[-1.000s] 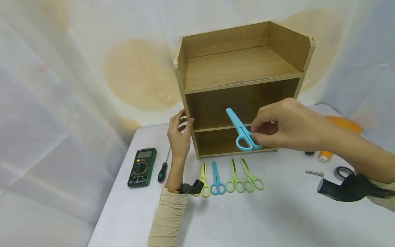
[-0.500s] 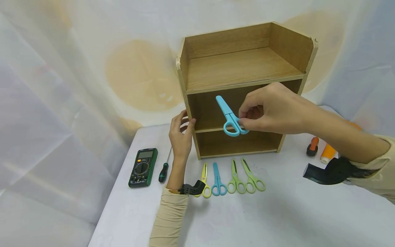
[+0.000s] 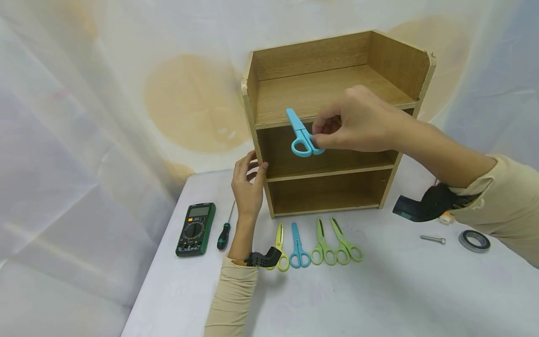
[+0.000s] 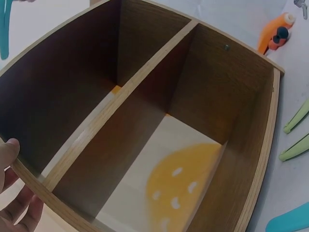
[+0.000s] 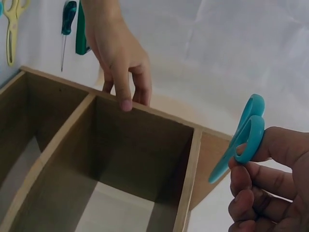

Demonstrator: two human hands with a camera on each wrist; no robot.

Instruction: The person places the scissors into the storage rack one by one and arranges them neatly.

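My right hand pinches the handles of a blue pair of scissors, blades up and to the left, in front of the top shelf edge of a wooden shelf unit. The right wrist view shows the blue scissors held by my right hand's fingers. My left hand holds the left side wall of the unit, thumb on its front edge; in the left wrist view only my left hand's fingertips show on the wooden shelf unit.
A row of yellow, blue and two green scissors lies on the white table in front of the unit. A green multimeter and a screwdriver lie at the left. A bolt and a ring lie at the right.
My right hand has lifted the blue scissors up and to the left, from the bottom shelf level to the top shelf edge. My left hand has stayed on the side wall.
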